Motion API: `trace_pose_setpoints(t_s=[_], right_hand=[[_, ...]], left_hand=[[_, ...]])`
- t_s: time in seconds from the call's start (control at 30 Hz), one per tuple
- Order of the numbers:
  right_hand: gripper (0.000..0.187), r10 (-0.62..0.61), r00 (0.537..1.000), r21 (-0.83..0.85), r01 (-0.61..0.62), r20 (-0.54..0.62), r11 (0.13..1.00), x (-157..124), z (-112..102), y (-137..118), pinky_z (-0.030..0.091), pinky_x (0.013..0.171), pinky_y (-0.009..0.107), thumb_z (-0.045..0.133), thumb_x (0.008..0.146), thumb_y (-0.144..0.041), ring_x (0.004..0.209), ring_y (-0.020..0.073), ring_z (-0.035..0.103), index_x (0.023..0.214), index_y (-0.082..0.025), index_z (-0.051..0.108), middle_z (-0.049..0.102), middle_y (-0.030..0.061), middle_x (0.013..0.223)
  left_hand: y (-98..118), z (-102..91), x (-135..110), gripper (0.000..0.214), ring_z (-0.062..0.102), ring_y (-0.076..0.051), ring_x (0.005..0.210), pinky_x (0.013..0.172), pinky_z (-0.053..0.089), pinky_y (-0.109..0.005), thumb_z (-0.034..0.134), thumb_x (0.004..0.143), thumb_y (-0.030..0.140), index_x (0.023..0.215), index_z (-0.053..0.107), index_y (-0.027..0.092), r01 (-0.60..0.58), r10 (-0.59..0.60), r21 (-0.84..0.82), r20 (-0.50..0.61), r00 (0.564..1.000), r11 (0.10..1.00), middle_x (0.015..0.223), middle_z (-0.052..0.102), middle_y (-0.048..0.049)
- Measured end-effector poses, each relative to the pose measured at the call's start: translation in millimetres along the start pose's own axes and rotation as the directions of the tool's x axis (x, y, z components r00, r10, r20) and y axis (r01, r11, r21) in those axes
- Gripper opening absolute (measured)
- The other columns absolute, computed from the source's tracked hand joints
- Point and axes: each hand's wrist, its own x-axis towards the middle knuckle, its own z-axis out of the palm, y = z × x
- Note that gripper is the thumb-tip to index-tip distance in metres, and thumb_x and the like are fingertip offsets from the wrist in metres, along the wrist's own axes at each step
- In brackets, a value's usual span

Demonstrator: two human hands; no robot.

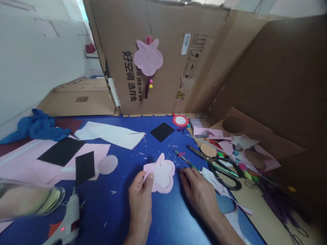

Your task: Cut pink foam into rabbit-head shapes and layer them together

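Note:
A pink felt flower-shaped piece [161,173] with a white inner layer lies on the blue table top [122,211]. My left hand [140,194] pinches its left edge between thumb and fingers. My right hand [196,190] rests on the table just right of the piece, fingers curled down near a thin pen-like tool [185,160]; whether it holds anything is unclear. A finished pink felt ornament [148,58] with beads hangs on the cardboard wall [166,68] ahead.
Black-handled scissors [219,166] lie right of my right hand among felt scraps and beads. A glue gun [67,221] and a glass bowl [28,200] sit at front left. Pink and black felt sheets [61,156], white cloth [109,134], blue cloth [38,126].

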Motion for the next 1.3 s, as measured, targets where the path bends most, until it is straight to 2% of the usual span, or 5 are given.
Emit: trace_pose_setpoints(t_s=[0.3, 0.63, 0.87, 1.07, 1.3], right_hand=[[0.024, -0.02, 0.999, 0.042, 0.022, -0.048, 0.999, -1, -1, 2, 0.051, 0.063, 0.029, 0.045, 0.109, -0.03, 0.074, 0.0196, 0.072, 0.108, -0.026, 0.069, 0.073, 0.0057, 0.097], [0.027, -0.016, 0.999, -0.017, 0.016, -0.033, 1.0, 1, 0, 1, 0.049, 0.059, 0.03, 0.045, 0.109, -0.035, 0.068, 0.019, 0.072, 0.105, -0.026, 0.071, 0.074, 0.0057, 0.094], [0.03, -0.017, 1.0, -0.043, 0.016, -0.026, 0.999, 1, 0, 0, 0.049, 0.059, 0.031, 0.043, 0.11, -0.037, 0.069, 0.0188, 0.071, 0.103, -0.026, 0.07, 0.074, 0.0049, 0.093], [0.025, -0.017, 1.0, -0.036, 0.017, -0.025, 0.999, 0, -2, 0, 0.047, 0.061, 0.032, 0.045, 0.109, -0.034, 0.071, 0.02, 0.07, 0.106, -0.025, 0.069, 0.072, 0.0045, 0.094], [0.02, -0.004, 0.999, 0.008, 0.004, -0.032, 1.0, 0, 1, -1, 0.041, 0.062, 0.032, 0.047, 0.108, -0.028, 0.075, 0.0213, 0.068, 0.105, -0.026, 0.067, 0.069, 0.0035, 0.093]], left_hand=[[6, 3.5, -7, 0.044, 0.074, -0.03, 0.081, 0.069, 0.06, -0.035, 0.086, 0.068, 0.058, 0.093, 0.082, 0.022, 0.146, -0.144, 0.034, -0.055, 0.988, 0.989, 0.085, 0.08, -0.008], [1, 7.2, -11, 0.045, 0.073, -0.03, 0.075, 0.064, 0.06, -0.034, 0.086, 0.066, 0.061, 0.092, 0.082, 0.025, 0.171, -0.156, 0.083, -0.159, 0.975, 0.982, 0.077, 0.078, -0.0055], [-1, 0.8, -11, 0.041, 0.072, -0.029, 0.073, 0.063, 0.059, -0.034, 0.084, 0.07, 0.061, 0.089, 0.082, 0.025, 0.176, -0.165, 0.09, -0.117, 0.979, 0.98, 0.08, 0.079, -0.0053], [-3, -2.1, -11, 0.046, 0.074, -0.03, 0.081, 0.067, 0.06, -0.034, 0.085, 0.071, 0.057, 0.101, 0.083, 0.023, 0.167, -0.163, 0.048, -0.081, 0.983, 0.985, 0.086, 0.08, -0.0075], [-8, -6.1, -6, 0.048, 0.074, -0.026, 0.08, 0.073, 0.06, -0.033, 0.086, 0.073, 0.051, 0.106, 0.081, 0.017, 0.103, -0.103, 0.002, -0.035, 0.994, 0.995, 0.086, 0.08, -0.008]])
